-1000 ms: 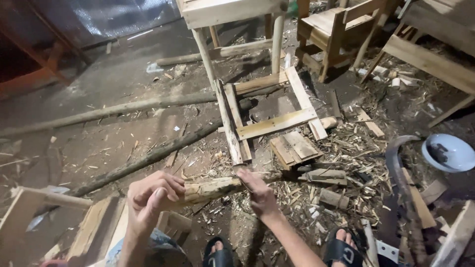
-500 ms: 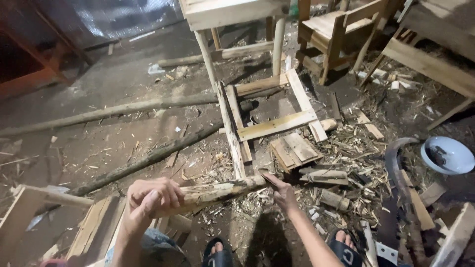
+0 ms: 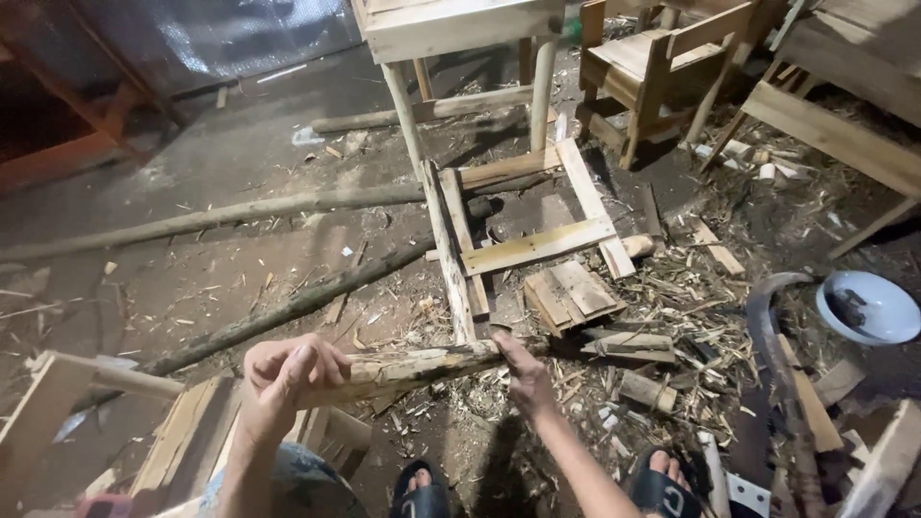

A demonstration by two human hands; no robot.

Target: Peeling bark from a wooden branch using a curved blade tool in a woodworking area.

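Observation:
A rough, partly debarked wooden stick [image 3: 413, 369] lies level across the lower middle of the view. My left hand [image 3: 283, 379] is wrapped around its near end. My right hand [image 3: 523, 369] grips it toward the far end, thumb on top. Both my feet in dark sandals [image 3: 662, 489] rest on the dirt floor below the stick. Wood chips and shavings cover the ground under my hands.
A flat wooden frame [image 3: 523, 225] lies on the floor ahead. Long poles [image 3: 240, 216] stretch across the left. A table [image 3: 451, 29] and a small chair [image 3: 652, 67] stand at the back. A white bowl [image 3: 868, 307] and a curved blade [image 3: 767, 336] sit at right. Wooden pieces [image 3: 182, 441] lie at lower left.
My right hand has slid outward along the stick, away from my left hand. The stick has stayed roughly level, and the left hand has kept its grip.

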